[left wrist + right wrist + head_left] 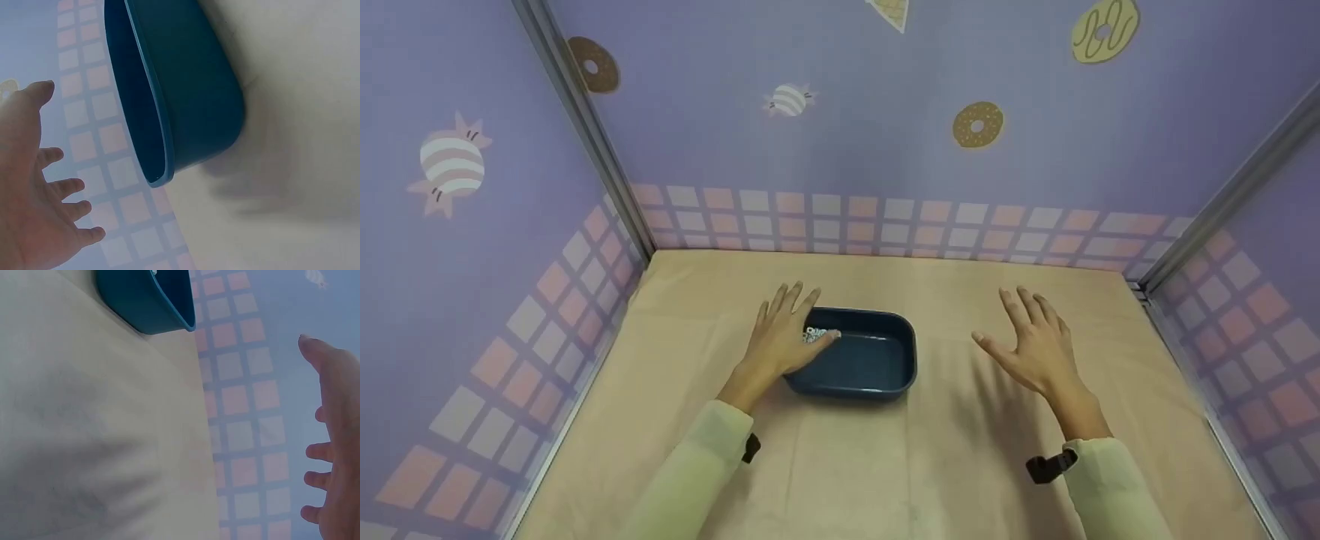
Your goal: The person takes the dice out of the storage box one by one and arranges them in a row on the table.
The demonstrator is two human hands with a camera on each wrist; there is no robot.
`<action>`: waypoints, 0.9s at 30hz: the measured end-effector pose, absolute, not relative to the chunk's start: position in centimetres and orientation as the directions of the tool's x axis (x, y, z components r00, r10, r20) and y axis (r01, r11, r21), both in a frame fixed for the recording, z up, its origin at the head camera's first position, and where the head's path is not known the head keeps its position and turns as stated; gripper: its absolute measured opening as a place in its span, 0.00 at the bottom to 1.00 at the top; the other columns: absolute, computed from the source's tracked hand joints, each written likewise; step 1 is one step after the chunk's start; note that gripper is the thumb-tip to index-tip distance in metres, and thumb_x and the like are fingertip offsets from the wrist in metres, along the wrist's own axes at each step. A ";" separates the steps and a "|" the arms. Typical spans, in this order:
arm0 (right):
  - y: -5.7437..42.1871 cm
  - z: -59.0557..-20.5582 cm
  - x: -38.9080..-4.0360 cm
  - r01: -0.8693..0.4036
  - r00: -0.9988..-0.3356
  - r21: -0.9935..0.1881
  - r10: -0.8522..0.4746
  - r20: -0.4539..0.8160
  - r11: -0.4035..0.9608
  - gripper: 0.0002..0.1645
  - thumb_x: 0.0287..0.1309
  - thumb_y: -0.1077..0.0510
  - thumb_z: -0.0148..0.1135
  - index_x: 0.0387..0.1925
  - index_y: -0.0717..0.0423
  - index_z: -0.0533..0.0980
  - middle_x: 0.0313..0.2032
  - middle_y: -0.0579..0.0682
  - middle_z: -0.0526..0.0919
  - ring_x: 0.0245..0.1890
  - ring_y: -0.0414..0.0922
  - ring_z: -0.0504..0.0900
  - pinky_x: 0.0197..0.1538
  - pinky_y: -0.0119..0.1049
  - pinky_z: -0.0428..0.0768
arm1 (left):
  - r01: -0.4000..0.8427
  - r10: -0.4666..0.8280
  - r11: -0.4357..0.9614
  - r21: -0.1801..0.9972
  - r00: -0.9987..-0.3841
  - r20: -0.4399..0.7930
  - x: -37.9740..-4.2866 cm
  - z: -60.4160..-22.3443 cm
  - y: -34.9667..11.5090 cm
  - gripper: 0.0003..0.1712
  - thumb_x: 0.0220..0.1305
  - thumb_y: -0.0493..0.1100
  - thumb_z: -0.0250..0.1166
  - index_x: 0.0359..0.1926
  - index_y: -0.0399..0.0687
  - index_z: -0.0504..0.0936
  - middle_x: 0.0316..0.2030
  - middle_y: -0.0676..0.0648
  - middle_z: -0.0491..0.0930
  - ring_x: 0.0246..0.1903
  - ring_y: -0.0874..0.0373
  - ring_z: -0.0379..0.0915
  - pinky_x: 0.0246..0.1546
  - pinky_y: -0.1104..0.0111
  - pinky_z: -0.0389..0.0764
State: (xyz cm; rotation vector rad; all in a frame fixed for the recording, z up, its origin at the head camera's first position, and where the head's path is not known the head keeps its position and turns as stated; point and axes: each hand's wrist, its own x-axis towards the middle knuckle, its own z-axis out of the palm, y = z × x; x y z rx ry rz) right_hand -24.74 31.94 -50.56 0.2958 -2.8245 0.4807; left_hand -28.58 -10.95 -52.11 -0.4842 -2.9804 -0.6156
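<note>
A dark blue rectangular bin (877,390) with rounded corners stands on the cloth-covered table, its open top facing up. Small white bits (814,334) lie inside near its left end, partly hidden behind the left thumb. My left hand (784,334) hovers over the bin's left end, fingers spread and holding nothing. In the left wrist view that hand (39,185) is apart from the bin's side (191,84). To the right of the bin, my right hand (1039,349) is raised above the table with spread fingers, its shadow falling on the cloth.
A beige cloth (847,465) covers the table. Purple walls (870,135) with printed sweets and a pink-and-white check band enclose the back and both sides. Metal posts (592,135) run up the corners. Dark straps (1050,466) sit at the wrists below pale sleeves.
</note>
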 end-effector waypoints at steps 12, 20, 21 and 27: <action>30.7 -50.9 -25.3 -0.275 -0.942 -0.395 -0.163 0.294 0.876 0.53 0.70 0.30 0.61 0.84 0.50 0.57 0.81 0.62 0.57 0.79 0.69 0.54 0.69 0.79 0.59 | 0.233 0.219 0.817 0.527 -0.972 0.090 -28.7 -53.2 -12.8 0.46 0.79 0.69 0.53 0.86 0.55 0.53 0.82 0.38 0.54 0.81 0.38 0.48 0.76 0.38 0.60; 28.5 -52.0 -25.7 -0.329 -0.933 -0.519 -0.185 0.310 0.789 0.50 0.69 0.34 0.65 0.82 0.54 0.61 0.79 0.60 0.61 0.78 0.65 0.58 0.72 0.74 0.60 | 0.080 0.144 0.671 0.737 -0.989 -0.023 -29.1 -55.2 -13.9 0.39 0.82 0.52 0.48 0.85 0.44 0.50 0.78 0.32 0.58 0.76 0.31 0.56 0.74 0.36 0.61; 28.1 -52.2 -25.8 -0.334 -0.933 -0.538 -0.189 0.307 0.774 0.50 0.69 0.34 0.65 0.81 0.53 0.62 0.79 0.59 0.61 0.78 0.64 0.58 0.73 0.73 0.60 | 0.064 0.140 0.639 0.767 -0.990 -0.035 -29.1 -55.6 -14.0 0.38 0.82 0.50 0.48 0.85 0.42 0.49 0.77 0.30 0.59 0.75 0.31 0.58 0.74 0.37 0.61; 24.9 -53.9 -26.3 -0.371 -0.924 -0.617 -0.210 0.320 0.694 0.46 0.69 0.35 0.67 0.77 0.53 0.68 0.75 0.57 0.69 0.75 0.59 0.65 0.75 0.64 0.64 | -0.063 0.139 0.417 0.906 -0.981 -0.133 -29.1 -57.5 -14.5 0.35 0.84 0.44 0.45 0.83 0.35 0.48 0.76 0.28 0.61 0.76 0.33 0.59 0.76 0.42 0.61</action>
